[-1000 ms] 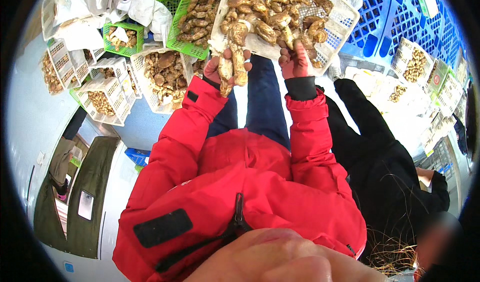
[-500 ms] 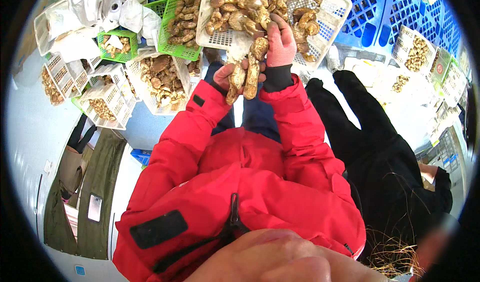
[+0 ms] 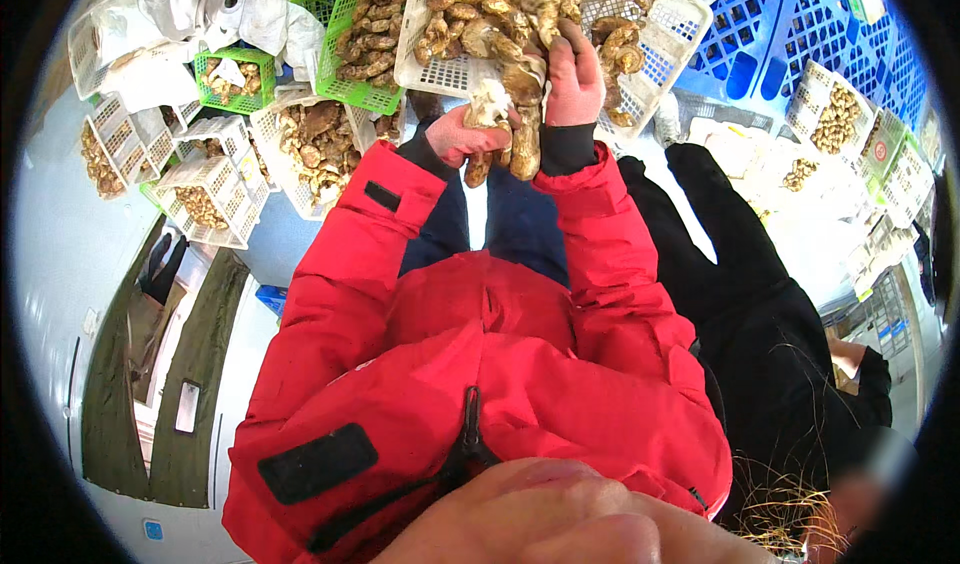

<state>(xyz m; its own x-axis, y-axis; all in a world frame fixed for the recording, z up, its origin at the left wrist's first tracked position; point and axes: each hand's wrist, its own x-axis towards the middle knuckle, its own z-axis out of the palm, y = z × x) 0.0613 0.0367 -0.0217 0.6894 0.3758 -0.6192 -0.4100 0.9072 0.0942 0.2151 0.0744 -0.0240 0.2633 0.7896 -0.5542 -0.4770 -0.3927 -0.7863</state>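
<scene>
My left hand (image 3: 466, 138) is closed round brown-and-white mushrooms with thick stems, just in front of a white crate. One pale mushroom (image 3: 488, 104) rests against its fingers, and a longer brown mushroom (image 3: 525, 149) hangs beside it, between my hands. My right hand (image 3: 576, 82), in a pinkish covering, has its fingers bent at the stem of another mushroom (image 3: 540, 2) at the crate's near edge; its fingertips are partly hidden. The white crate (image 3: 668, 64) tilts toward me and holds several more mushrooms.
Green baskets (image 3: 342, 24) and white crates (image 3: 262, 129) of mushrooms stand at the left. Blue slatted crates (image 3: 745, 24) are stacked at the right. Close on my right is a person in black (image 3: 740, 294). More mushrooms (image 3: 835, 119) lie in a basket at the far right.
The long mushroom has shifted right and lower between my hands, and the pale one has turned its white end upward. My right hand has moved slightly right and down.
</scene>
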